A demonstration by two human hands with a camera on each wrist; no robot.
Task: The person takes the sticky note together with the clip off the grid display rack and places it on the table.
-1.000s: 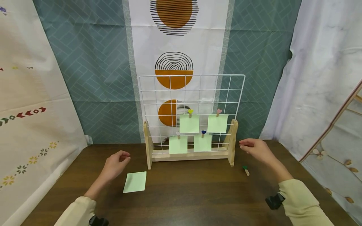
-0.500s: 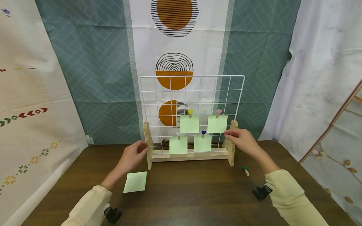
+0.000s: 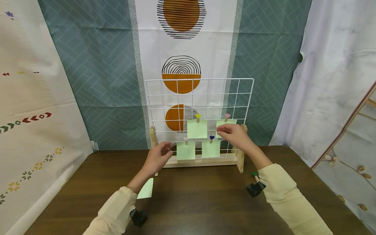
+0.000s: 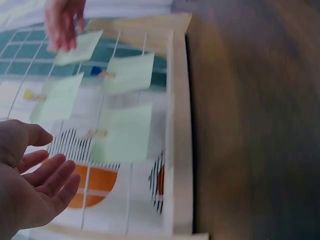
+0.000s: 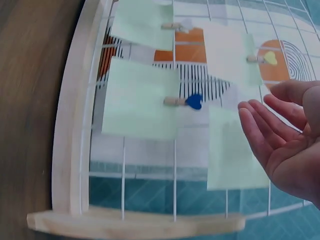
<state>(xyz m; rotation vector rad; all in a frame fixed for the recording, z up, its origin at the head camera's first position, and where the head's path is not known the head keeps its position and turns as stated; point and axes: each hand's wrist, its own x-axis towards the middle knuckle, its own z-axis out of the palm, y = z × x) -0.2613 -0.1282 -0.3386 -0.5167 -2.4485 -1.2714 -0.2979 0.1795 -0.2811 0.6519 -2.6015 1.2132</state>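
My left hand (image 3: 157, 158) hovers before the rack's left part, fingers loosely bent around nothing. The right hand (image 3: 235, 137) is also bare, overlapping the upper right green note (image 5: 235, 155) in the head view. Both belong to the white wire grid rack (image 3: 199, 78), which carries several pale green notes. A yellow heart clothespin (image 3: 198, 117) and a pink one (image 3: 227, 116) hold the upper notes. Below them, a white heart clothespin (image 3: 185, 139) and a blue one (image 3: 211, 138) pin the lower left note (image 3: 185, 151) and lower right note (image 3: 211, 149).
A loose green note (image 3: 146, 189) lies on the brown table (image 3: 202, 202), partly hidden by my left arm. Beside my right sleeve is a green-topped clothespin (image 3: 255, 174), partly covered. Wooden feet and a crossbar (image 3: 202, 162) support the rack; a patterned cloth (image 3: 97, 75) hangs behind.
Both hands have moved inward from the table's sides to the front of the rack, the right one also rising. The loose note and green clothespin are now partly covered by the arms.
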